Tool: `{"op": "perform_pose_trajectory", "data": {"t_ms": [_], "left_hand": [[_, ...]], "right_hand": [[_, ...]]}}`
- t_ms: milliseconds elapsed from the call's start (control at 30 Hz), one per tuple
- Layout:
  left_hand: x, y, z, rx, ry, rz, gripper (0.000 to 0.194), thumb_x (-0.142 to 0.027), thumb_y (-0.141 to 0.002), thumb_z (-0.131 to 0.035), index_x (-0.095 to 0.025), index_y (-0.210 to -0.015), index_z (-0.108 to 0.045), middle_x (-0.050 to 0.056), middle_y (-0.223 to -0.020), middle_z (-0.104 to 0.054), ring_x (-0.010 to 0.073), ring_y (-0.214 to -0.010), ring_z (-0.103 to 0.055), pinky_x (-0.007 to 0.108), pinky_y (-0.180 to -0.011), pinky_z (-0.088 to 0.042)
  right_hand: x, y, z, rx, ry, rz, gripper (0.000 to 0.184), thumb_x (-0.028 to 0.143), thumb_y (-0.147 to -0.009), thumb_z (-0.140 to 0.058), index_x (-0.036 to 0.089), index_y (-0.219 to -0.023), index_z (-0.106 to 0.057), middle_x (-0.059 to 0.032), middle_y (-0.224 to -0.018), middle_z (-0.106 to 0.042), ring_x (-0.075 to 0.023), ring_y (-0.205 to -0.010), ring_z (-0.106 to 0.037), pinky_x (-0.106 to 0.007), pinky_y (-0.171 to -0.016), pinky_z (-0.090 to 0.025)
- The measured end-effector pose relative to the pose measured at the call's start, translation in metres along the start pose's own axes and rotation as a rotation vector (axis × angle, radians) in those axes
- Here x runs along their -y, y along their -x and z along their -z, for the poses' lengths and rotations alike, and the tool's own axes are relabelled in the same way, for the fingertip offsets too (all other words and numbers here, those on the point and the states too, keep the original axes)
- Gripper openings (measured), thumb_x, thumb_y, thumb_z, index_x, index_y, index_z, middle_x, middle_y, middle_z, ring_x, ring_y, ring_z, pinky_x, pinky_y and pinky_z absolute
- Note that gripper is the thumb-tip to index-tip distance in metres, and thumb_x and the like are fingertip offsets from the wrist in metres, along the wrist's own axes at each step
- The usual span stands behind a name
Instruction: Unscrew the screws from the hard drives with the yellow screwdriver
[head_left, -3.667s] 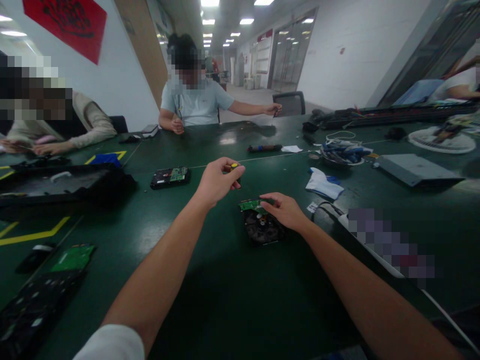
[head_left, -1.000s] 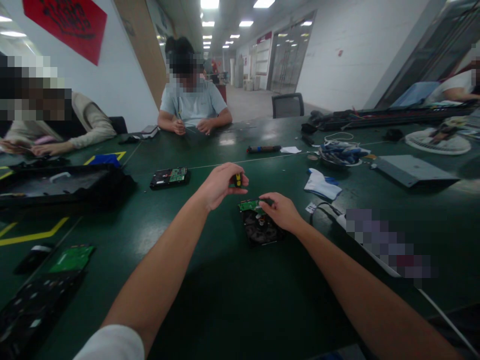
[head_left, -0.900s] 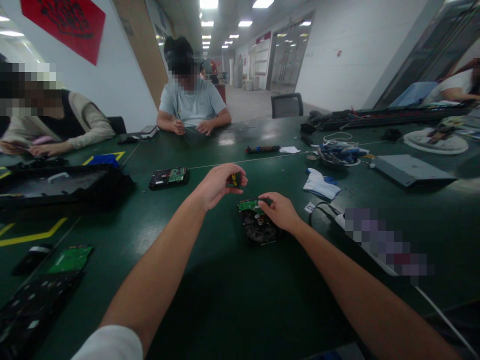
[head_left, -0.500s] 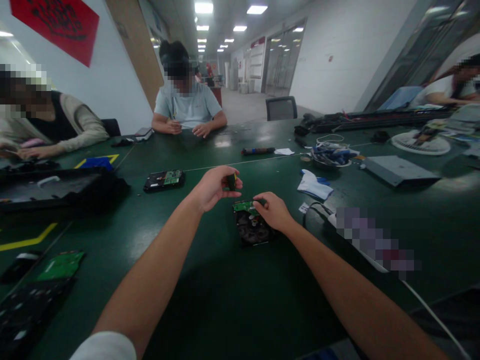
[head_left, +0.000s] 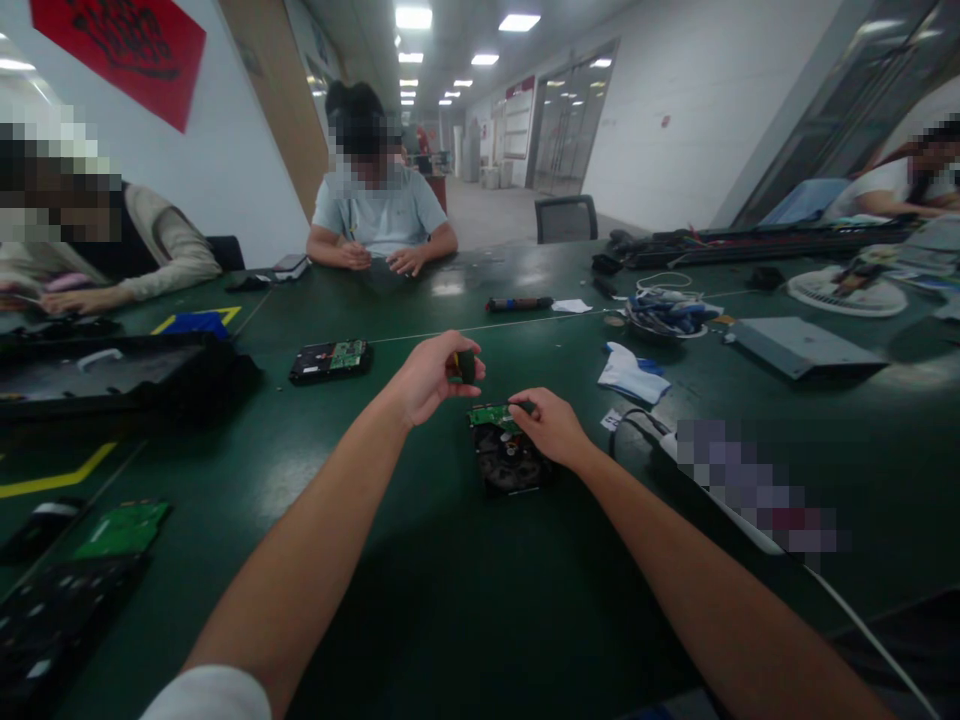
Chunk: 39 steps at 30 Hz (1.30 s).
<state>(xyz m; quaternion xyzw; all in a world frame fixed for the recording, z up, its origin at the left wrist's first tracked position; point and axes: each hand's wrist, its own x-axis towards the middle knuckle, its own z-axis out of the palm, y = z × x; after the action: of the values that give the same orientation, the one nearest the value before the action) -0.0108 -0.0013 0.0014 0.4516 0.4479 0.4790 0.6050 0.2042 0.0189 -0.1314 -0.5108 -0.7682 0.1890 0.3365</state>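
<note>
A hard drive lies on the green table, with its green circuit board at the far end. My right hand grips the drive's right far edge, thumb over the board and the other fingers partly hidden. Just above and to the left, my left hand is closed round a small black object with a yellow part, perhaps a short tool handle. Its lower end does not show clearly. Another hard drive rests farther left, apart from both hands.
On the right lie a white glove, a power strip with its cable, a bowl of cords and a grey metal case. A black tray and more drive parts sit left. Co-workers sit around the table.
The small black object has turned a little in my left hand and shows its yellow part differently. My right hand stays on the hard drive. The whole view has shifted slightly.
</note>
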Motion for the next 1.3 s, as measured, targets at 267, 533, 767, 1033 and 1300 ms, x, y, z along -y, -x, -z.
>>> {"op": "perform_pose_trajectory", "data": {"t_ms": [267, 533, 767, 1033, 1300], "left_hand": [[0.002, -0.001, 0.0, -0.023, -0.104, -0.107, 0.018, -0.03, -0.077, -0.062, -0.014, -0.075, -0.071, 0.009, -0.082, -0.066, 0.0172, -0.076, -0.06, 0.024, -0.054, -0.049], [0.0, 0.003, -0.002, 0.029, -0.068, -0.023, 0.018, -0.032, -0.08, -0.061, -0.016, -0.082, -0.067, 0.007, -0.074, -0.066, 0.0194, -0.071, -0.064, 0.026, -0.052, -0.049], [0.002, 0.0, -0.001, 0.009, -0.064, -0.047, 0.018, -0.03, -0.079, -0.06, -0.015, -0.075, -0.068, 0.009, -0.079, -0.068, 0.019, -0.076, -0.065, 0.028, -0.059, -0.055], [-0.001, 0.0, 0.0, -0.018, -0.016, 0.001, 0.015, -0.028, -0.083, -0.062, -0.014, -0.084, -0.068, 0.01, -0.077, -0.07, 0.0183, -0.074, -0.067, 0.026, -0.06, -0.054], [0.0, 0.001, -0.003, -0.029, 0.015, 0.003, 0.008, -0.022, -0.084, -0.06, -0.015, -0.082, -0.062, 0.01, -0.077, -0.072, 0.0191, -0.076, -0.07, 0.03, -0.069, -0.059]], "right_hand": [[-0.001, 0.0, 0.002, 0.03, -0.004, -0.003, 0.024, 0.034, -0.096, -0.062, 0.021, -0.111, -0.075, -0.0073, -0.105, -0.072, -0.0161, -0.073, -0.062, -0.032, -0.075, -0.052], [0.002, 0.0, 0.002, 0.043, -0.005, -0.026, 0.024, 0.033, -0.097, -0.062, 0.02, -0.112, -0.075, -0.0078, -0.108, -0.072, -0.0156, -0.071, -0.061, -0.033, -0.076, -0.052], [0.0, 0.0, 0.003, 0.044, -0.003, -0.006, 0.024, 0.032, -0.098, -0.061, 0.02, -0.112, -0.076, -0.0093, -0.11, -0.073, -0.0172, -0.077, -0.064, -0.033, -0.079, -0.052], [-0.001, 0.0, 0.004, 0.003, -0.047, 0.028, 0.028, 0.032, -0.101, -0.052, 0.022, -0.109, -0.077, -0.0102, -0.113, -0.076, -0.0246, -0.108, -0.068, -0.04, -0.098, -0.052], [-0.02, -0.002, 0.006, -0.304, -0.068, -0.093, 0.034, 0.005, -0.076, -0.053, 0.018, -0.099, -0.076, -0.0119, -0.113, -0.07, -0.0224, -0.088, -0.072, -0.045, -0.096, -0.057]]}}
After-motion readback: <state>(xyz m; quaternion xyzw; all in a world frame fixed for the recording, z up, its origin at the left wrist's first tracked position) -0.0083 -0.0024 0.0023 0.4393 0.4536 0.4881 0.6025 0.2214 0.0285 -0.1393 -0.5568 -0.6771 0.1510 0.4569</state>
